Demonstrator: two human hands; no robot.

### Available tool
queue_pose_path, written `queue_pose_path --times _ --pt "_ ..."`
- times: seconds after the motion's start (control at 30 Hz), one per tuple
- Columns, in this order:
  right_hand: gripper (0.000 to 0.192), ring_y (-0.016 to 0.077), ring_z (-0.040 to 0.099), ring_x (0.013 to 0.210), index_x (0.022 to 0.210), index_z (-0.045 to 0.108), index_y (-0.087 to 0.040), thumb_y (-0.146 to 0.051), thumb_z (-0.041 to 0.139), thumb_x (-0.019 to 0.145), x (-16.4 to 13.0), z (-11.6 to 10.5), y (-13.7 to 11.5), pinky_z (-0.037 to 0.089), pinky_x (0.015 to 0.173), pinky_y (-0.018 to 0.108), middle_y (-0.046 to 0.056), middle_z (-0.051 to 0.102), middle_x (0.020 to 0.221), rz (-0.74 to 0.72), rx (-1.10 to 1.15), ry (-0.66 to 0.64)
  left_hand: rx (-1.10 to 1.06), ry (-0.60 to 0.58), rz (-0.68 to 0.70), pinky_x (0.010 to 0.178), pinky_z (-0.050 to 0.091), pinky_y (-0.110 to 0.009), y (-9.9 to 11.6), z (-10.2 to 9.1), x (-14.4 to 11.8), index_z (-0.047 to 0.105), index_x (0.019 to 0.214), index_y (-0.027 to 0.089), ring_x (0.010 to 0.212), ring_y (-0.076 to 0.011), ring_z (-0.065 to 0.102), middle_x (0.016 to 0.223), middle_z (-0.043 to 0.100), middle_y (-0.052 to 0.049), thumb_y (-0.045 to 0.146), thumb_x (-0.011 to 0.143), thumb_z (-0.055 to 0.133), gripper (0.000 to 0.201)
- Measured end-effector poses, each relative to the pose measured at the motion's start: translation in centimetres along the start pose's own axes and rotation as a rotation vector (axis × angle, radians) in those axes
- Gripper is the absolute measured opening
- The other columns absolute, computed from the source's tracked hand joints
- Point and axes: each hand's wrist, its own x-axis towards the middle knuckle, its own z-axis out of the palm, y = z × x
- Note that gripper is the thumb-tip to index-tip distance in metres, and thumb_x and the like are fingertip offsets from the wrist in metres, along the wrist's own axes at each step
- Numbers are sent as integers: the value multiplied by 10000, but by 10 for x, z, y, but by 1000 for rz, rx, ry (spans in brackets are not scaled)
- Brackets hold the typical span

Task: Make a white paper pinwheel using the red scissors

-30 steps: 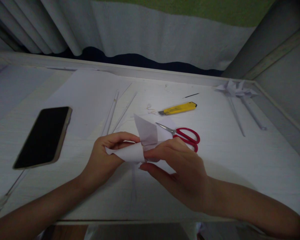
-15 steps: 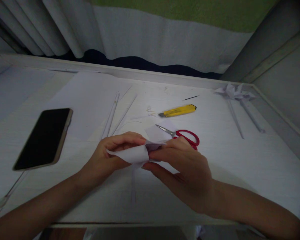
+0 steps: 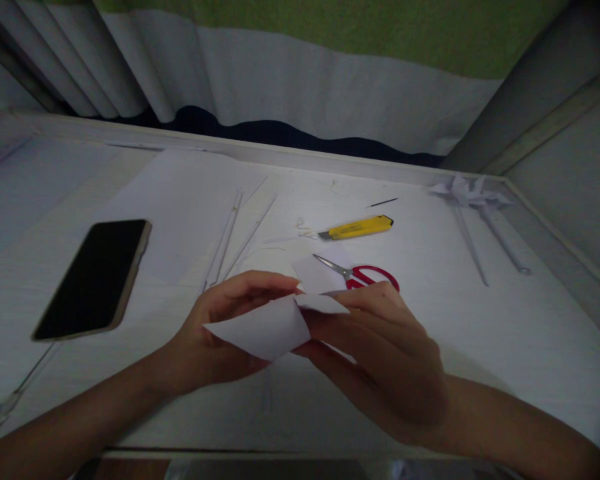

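Note:
A folded piece of white paper (image 3: 265, 328) is held just above the white table (image 3: 480, 333), between both of my hands. My left hand (image 3: 215, 333) pinches its left side with thumb under and fingers over the top. My right hand (image 3: 385, 360) grips its right side, fingers curled around a folded flap. Red-handled scissors (image 3: 365, 273) lie just behind my right hand, partly hidden by it and by a paper scrap.
A yellow utility knife (image 3: 357, 227) lies behind the scissors. A black phone (image 3: 96, 277) rests at the left on a large white sheet (image 3: 180, 207). Thin sticks (image 3: 230, 233) lie in the middle. Paper pinwheels on sticks (image 3: 473, 197) sit at the far right, near the wall.
The upright paper flap has been folded down flat. Both hands have come slightly nearer to me, and the paper now shows as a wider triangle.

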Motion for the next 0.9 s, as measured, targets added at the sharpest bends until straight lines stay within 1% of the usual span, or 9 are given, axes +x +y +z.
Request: queue_pose_path --times 0.13,0.3,0.43,0.53,0.6,0.63,0.7,0.8,0.9 --pt "70 136 580 694 719 630 -186 -237 590 745 0 -3 -1 413 645 282 4 673 734 5 -21 17 11 -55 -28 720 474 -216 9 1 -4 597 1000 236 890 -193 571 961 620 -49 182 530 732 493" --pt "106 135 557 629 669 624 -195 -265 593 741 2 -4 -1 404 630 296 -11 655 636 11 -46 33 146 -166 74 721 459 -206 12 -3 -3 587 1020 211 869 -184 566 986 597 -53 225 547 731 494" --pt "94 138 532 605 690 571 -194 -260 637 699 -2 -1 0 403 601 311 -17 619 613 7 -18 54 261 -58 140 720 444 -211 10 -1 -4 627 934 223 836 -177 558 909 608 -30 199 511 749 441" --pt "264 146 509 623 738 497 -210 -288 710 602 -7 3 1 425 595 321 -11 566 670 76 73 172 294 2 190 687 453 -244 11 2 -5 648 872 251 796 -190 564 841 621 -25 189 528 731 359" --pt "400 168 512 687 802 466 -227 -314 748 532 -8 5 1 447 639 343 9 535 751 136 140 285 336 1 215 669 461 -262 12 2 -5 655 863 251 778 -202 571 822 630 -37 182 534 724 343" --pt "453 183 517 733 848 458 -230 -327 752 518 -8 5 1 452 670 354 24 531 800 153 160 311 367 -16 225 672 464 -274 12 2 -5 657 866 247 772 -208 574 817 634 -44 175 535 722 345" --pt "514 201 523 813 942 446 -221 -359 735 539 -5 4 2 447 726 364 52 542 886 158 168 243 415 -68 242 694 470 -300 12 0 -5 654 882 244 772 -216 578 819 639 -53 154 544 713 354" --pt "445 180 536 823 976 467 -193 -365 680 625 -3 1 5 436 738 338 48 582 903 86 158 19 446 -106 298 681 486 -287 10 -4 -6 645 908 258 774 -204 590 856 642 -45 106 574 688 369" --pt "356 156 546 784 944 509 -155 -312 662 663 -3 0 9 438 701 308 42 605 856 8 206 -52 491 -117 349 653 500 -258 8 -6 -7 638 922 262 775 -195 606 892 646 -38 86 578 688 390"
